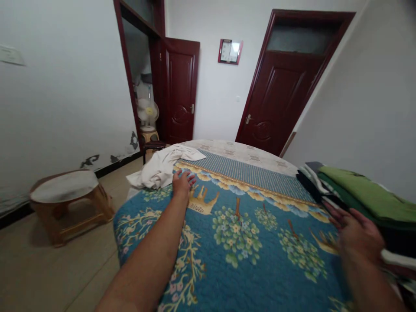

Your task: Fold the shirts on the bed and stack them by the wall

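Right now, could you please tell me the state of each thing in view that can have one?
White cloth: crumpled.
Blue patterned cover: spread out.
Clothes stack: folded, piled up.
Left door: standing open.
Right door: shut.
Fan: on or off, cannot tell.
Left hand: open, fingers apart.
Right hand: at the clothes stack, grip unclear.

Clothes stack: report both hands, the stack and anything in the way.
Left hand open, empty, over blue cover. Right hand at clothes stack, grip unclear. Crumpled white cloth beside left hand.
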`<state>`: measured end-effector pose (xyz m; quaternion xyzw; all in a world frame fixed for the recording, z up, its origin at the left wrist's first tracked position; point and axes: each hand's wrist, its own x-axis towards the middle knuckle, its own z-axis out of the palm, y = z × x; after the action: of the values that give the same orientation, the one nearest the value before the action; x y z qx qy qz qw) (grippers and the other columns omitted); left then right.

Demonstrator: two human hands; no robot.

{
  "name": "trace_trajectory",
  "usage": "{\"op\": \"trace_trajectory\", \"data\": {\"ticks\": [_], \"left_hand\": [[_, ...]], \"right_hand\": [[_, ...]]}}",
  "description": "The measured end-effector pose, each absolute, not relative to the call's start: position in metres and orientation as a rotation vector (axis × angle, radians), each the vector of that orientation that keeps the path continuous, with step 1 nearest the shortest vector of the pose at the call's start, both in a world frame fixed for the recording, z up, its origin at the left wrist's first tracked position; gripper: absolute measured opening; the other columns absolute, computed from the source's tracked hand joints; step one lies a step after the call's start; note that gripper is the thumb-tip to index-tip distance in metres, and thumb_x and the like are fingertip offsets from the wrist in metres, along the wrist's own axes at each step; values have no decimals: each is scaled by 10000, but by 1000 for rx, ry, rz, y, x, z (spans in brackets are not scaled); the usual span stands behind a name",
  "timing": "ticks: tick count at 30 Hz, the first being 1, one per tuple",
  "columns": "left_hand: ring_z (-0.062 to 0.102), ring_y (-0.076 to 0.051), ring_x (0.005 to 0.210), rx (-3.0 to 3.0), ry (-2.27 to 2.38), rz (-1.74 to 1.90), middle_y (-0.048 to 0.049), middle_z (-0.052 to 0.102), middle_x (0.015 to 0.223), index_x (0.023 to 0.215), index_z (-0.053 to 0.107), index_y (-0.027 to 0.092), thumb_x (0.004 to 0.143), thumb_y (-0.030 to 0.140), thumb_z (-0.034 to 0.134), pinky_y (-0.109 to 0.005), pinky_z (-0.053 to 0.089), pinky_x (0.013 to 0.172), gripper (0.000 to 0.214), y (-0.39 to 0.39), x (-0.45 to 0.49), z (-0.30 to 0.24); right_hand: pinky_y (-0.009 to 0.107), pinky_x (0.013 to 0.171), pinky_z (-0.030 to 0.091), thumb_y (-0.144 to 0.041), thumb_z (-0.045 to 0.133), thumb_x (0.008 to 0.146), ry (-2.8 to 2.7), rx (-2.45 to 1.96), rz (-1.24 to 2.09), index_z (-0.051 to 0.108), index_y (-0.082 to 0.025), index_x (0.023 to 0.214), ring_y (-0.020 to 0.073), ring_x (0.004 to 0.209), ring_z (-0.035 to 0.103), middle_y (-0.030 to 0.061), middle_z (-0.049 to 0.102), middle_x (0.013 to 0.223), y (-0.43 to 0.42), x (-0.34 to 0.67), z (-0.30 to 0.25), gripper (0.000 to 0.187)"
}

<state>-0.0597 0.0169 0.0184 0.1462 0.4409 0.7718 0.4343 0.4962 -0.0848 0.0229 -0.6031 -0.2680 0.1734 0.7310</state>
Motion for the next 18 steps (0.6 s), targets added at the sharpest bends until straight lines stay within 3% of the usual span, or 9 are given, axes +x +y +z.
{"op": "trace_trajectory", "data": {"ticks": [3,6,8,11,13,15,18], "left_hand": [[703,-119,644,162,1122,2130,-20,665,999,1427,396,242,923,199,597,-284,615,637,545,19,-77,20],[705,-118,636,103,1176,2222,-57,657,1117,1481,327,272,969,254,561,-274,606,604,563,16,-86,21],[710,-125,629,185,1248,2293,-96,655,1218,1533,289,295,974,270,570,-269,596,574,626,13,-90,22],[725,-139,646,358,1374,2340,-144,650,1327,1625,169,323,977,295,586,-254,577,538,771,11,-96,19],[738,-158,676,298,1424,2287,-161,665,1326,1646,116,299,969,302,587,-254,568,522,825,14,-102,15],[753,-178,720,188,1448,2219,-166,683,1299,1628,167,253,943,271,582,-260,566,521,802,19,-108,8],[767,-185,793,185,1447,2168,-147,718,1216,1489,412,196,909,230,551,-257,573,563,597,26,-118,0]], "right_hand": [[469,884,652,-392,823,676,-823,-1394,625,708,-271,1105,307,1045,761,127,754,1214,-67,424,10,461],[432,766,646,-443,800,692,-1114,-1481,902,704,-250,1190,291,951,767,117,769,1147,-51,354,-5,543],[464,861,623,-449,727,747,-1336,-1544,847,717,-232,1205,302,998,758,122,780,1104,-46,317,-16,507],[506,1081,515,-412,600,826,-1727,-1550,460,761,-216,1155,313,1139,712,126,781,1132,-46,281,-31,415],[495,1129,471,-390,541,864,-1929,-1480,269,781,-213,1126,307,1171,692,120,776,1166,-51,272,-34,397],[466,1114,479,-378,501,887,-2039,-1428,214,792,-214,1096,293,1153,696,111,779,1158,-56,273,-34,394],[434,1065,509,-376,466,912,-2075,-1416,225,796,-216,1084,278,1107,710,103,789,1126,-62,279,-29,406]]}}
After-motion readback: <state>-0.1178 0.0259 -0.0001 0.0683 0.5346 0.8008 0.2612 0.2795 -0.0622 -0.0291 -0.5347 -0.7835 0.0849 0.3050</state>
